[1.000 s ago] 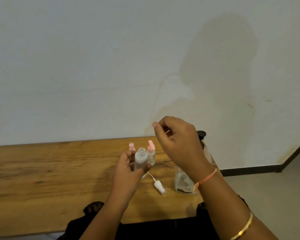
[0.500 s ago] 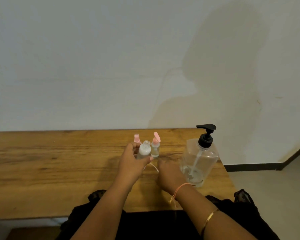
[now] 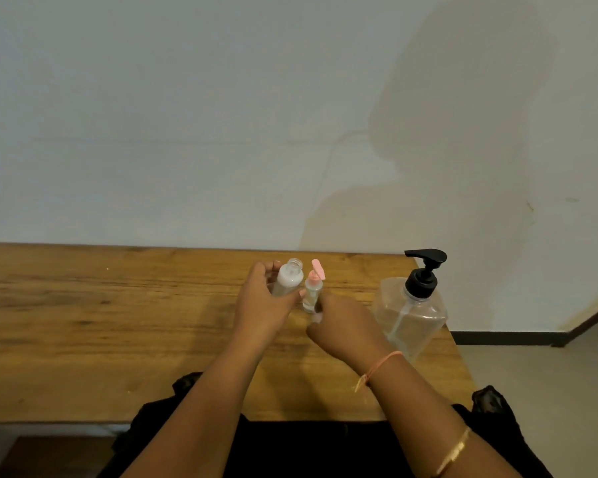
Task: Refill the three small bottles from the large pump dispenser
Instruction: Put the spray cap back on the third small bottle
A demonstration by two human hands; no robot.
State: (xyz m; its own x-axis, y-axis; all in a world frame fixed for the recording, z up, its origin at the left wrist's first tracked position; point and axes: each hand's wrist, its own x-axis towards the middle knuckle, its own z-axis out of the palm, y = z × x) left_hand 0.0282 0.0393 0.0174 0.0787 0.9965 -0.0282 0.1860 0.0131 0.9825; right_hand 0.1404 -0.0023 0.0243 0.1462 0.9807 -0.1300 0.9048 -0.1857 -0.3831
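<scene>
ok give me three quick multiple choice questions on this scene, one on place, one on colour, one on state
1. Where does the pump dispenser stand?
A) left of both hands
B) on the wooden table, right of the right hand
C) on the floor

2. What colour is its pump head?
A) pink
B) white
C) black

3. The frosted small bottle in the left hand is:
A) uncapped
B) pink-capped
C) lying flat

Answers: B, it stands near the table's right end; C, the head is plainly black; A, its threaded neck is bare.
</scene>
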